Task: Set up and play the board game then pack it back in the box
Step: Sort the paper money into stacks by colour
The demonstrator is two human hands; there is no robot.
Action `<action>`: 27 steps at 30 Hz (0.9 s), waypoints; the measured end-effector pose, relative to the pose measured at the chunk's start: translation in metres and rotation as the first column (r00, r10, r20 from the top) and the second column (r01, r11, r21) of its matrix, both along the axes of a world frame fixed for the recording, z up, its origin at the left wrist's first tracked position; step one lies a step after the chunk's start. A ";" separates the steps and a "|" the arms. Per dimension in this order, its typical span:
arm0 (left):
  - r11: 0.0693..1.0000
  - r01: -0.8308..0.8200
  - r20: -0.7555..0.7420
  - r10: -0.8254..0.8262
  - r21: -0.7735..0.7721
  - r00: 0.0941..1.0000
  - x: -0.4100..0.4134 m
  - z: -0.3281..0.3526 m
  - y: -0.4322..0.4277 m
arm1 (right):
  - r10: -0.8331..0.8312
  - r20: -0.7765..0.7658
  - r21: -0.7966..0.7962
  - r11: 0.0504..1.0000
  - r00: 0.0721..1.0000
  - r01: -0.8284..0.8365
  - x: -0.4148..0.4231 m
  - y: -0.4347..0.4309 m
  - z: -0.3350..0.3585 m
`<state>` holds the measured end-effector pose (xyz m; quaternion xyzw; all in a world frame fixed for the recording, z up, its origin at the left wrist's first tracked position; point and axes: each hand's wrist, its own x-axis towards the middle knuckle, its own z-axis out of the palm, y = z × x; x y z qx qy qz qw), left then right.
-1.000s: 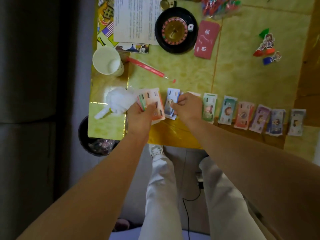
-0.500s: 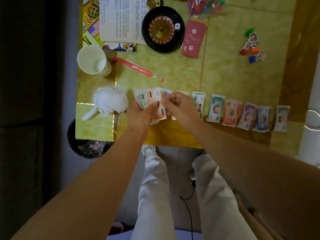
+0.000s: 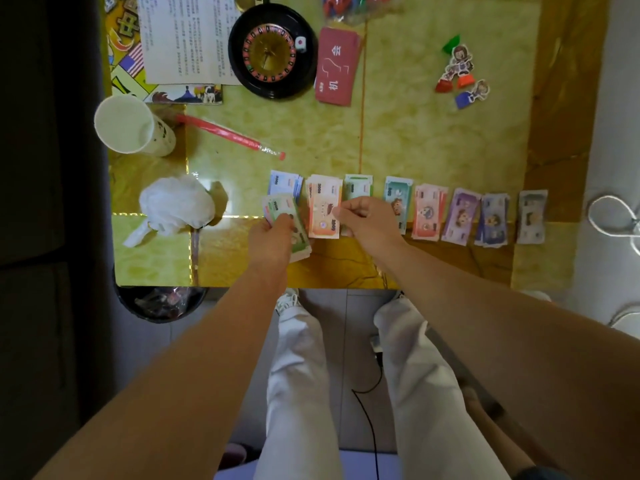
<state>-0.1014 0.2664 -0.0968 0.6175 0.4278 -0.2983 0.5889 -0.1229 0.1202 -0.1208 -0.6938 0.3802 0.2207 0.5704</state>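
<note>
The fingers (image 3: 284,220) of the left hand (image 3: 272,240) were curled round a wad of play notes (image 3: 294,233), a green one on top, the thumb pressed on its face, just inside the near edge of the worktop (image 3: 433,140). Just to its right, the right hand (image 3: 369,221) pinched the side of an orange note (image 3: 323,214) between thumb and curled fingers (image 3: 348,212), over an orange pile; whether the note touched that pile could not be told. That pile belonged to a row of piles (image 3: 462,216) sorted by colour along the near edge: blue, orange, green, teal, pink, purple, blue-violet and grey, running toward the near right corner. By the near left corner lay crumpled white plastic (image 3: 176,204), and beyond it, at the left edge, stood a paper cup (image 3: 130,126) with a red stick (image 3: 225,132) lying beside it. Along the far edge sat a roulette wheel (image 3: 272,55), with a stack of red cards (image 3: 337,69) at its right and a rule sheet (image 3: 183,36) at its left, lying on a folded game board (image 3: 123,53). A bag of coloured pieces (image 3: 346,5) lay beyond the cards. Pawns (image 3: 457,69) lay toward the far right corner. A bin (image 3: 159,304) showed below the near left corner.
</note>
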 end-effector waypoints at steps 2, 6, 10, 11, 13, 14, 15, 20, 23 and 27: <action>1.000 -0.030 0.047 0.030 0.001 0.998 0.002 -0.002 0.005 | 0.000 -0.011 -0.102 0.995 1.000 -0.001 0.007 0.003 -0.006; 0.998 0.031 0.098 -0.026 -0.054 0.995 0.004 -0.003 0.013 | 0.173 -0.091 -0.332 0.923 0.981 -0.194 0.018 0.011 -0.015; 0.997 0.054 0.090 -0.049 -0.062 0.995 0.009 -0.007 0.016 | 0.224 -0.142 -0.441 0.858 0.964 -0.265 0.025 0.014 -0.018; 0.997 0.054 0.090 -0.048 -0.064 0.995 0.010 -0.007 0.015 | 0.220 -0.144 -0.451 0.853 0.965 -0.262 0.026 0.014 -0.017; 0.996 0.057 0.104 -0.049 -0.072 0.993 0.012 -0.005 0.012 | 0.201 -0.085 -0.424 0.879 0.976 -0.218 0.027 0.014 -0.013; 0.996 0.064 0.108 -0.057 -0.067 0.993 0.012 -0.005 0.011 | 0.176 -0.021 -0.351 0.920 0.984 -0.172 0.027 0.015 -0.011; 0.995 0.075 0.114 -0.067 -0.067 0.991 0.012 -0.004 0.009 | 0.149 0.041 -0.252 0.958 0.988 -0.134 0.027 0.016 -0.005; 0.983 0.154 0.147 -0.138 -0.100 0.979 0.009 -0.001 0.001 | 0.124 0.138 0.089 0.987 0.983 -0.137 0.020 0.017 0.012; 0.978 0.158 0.126 -0.141 -0.134 0.982 0.007 0.001 -0.005 | 0.134 0.113 0.097 0.985 0.985 -0.145 0.015 0.007 0.012; 0.989 0.133 0.084 -0.128 -0.062 0.988 0.005 -0.003 -0.012 | 0.024 0.062 -0.067 0.998 0.998 -0.020 0.010 -0.015 0.003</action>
